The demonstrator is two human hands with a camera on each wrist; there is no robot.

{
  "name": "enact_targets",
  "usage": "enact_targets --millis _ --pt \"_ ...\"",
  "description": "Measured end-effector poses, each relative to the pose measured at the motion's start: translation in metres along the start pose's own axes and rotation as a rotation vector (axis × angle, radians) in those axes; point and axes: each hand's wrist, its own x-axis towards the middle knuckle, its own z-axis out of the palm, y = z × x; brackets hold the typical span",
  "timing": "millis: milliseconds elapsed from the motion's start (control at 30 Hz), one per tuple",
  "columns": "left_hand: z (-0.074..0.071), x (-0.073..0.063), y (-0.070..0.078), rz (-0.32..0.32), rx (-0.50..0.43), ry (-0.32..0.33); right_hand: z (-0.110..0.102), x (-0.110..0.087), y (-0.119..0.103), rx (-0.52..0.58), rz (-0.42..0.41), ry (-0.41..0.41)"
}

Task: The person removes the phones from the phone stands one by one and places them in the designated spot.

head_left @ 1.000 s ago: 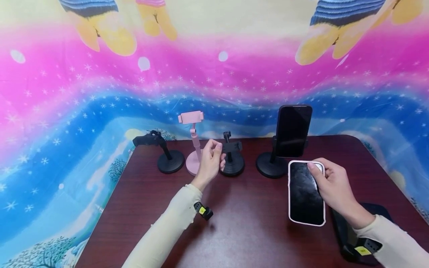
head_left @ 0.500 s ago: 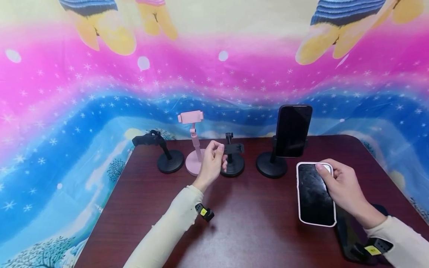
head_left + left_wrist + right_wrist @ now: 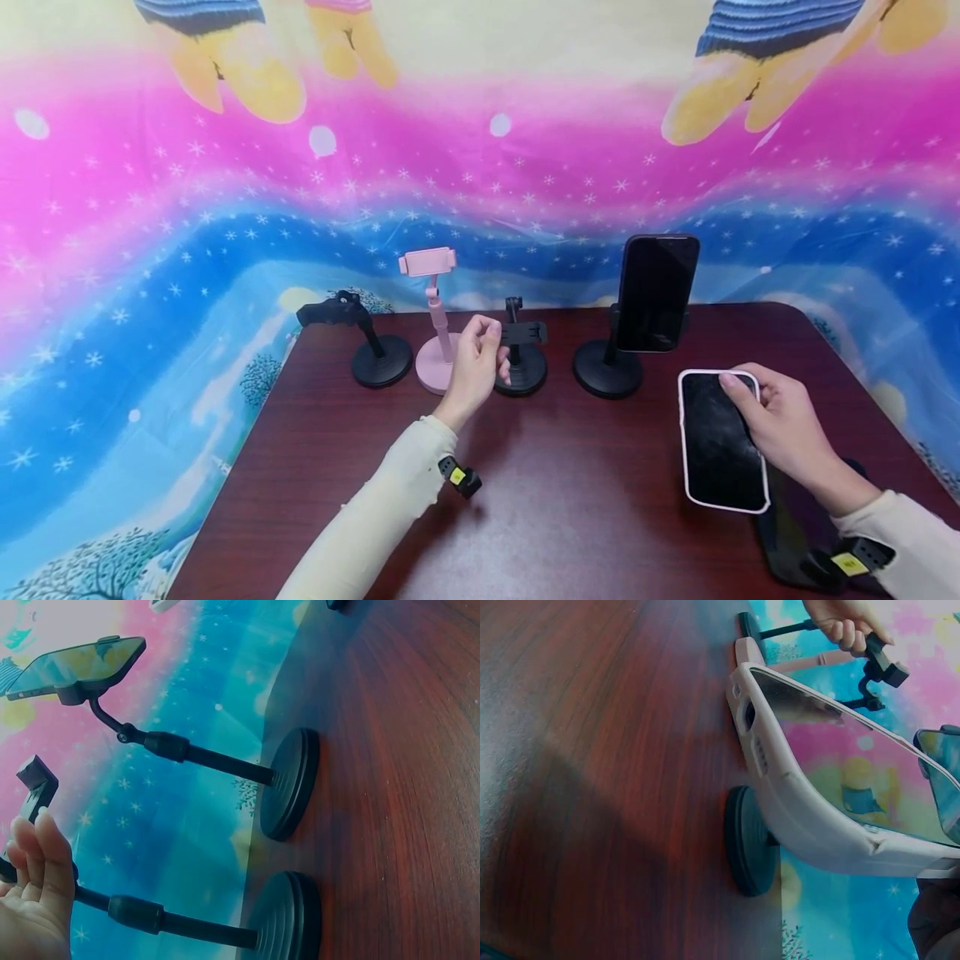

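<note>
My left hand pinches the left end of the clamp on a black phone stand with a round base. In the right wrist view, the left fingers are curled at that clamp's edge. My right hand grips a smartphone in a pale case by its upper right side, thumb over the screen edge. The phone is held above the table, screen up. Behind it, a dark phone sits upright in another black phone stand.
A pink phone stand and a further black phone stand are to the left in the row. A dark flat object lies on the table under my right forearm. A printed cloth hangs behind.
My right hand has moved right and slightly down with the smartphone. My left hand and the clamp shifted slightly right, then stayed nearly still.
</note>
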Motion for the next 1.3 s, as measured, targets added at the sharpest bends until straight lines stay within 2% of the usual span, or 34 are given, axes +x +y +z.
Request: enact_targets --millis 467,767,1300 --pt "0.001 0.001 0.002 -0.022 0.011 0.008 -0.001 -0.010 0.023 -0.011 0.053 -0.068" --pt "0.001 0.003 0.004 -0.028 0.016 -0.002 0.007 -0.019 0.040 -0.083 0.069 -0.073" --pt "-0.001 0.001 0.004 -0.035 0.021 -0.001 0.018 -0.040 0.070 -0.044 0.130 -0.151"
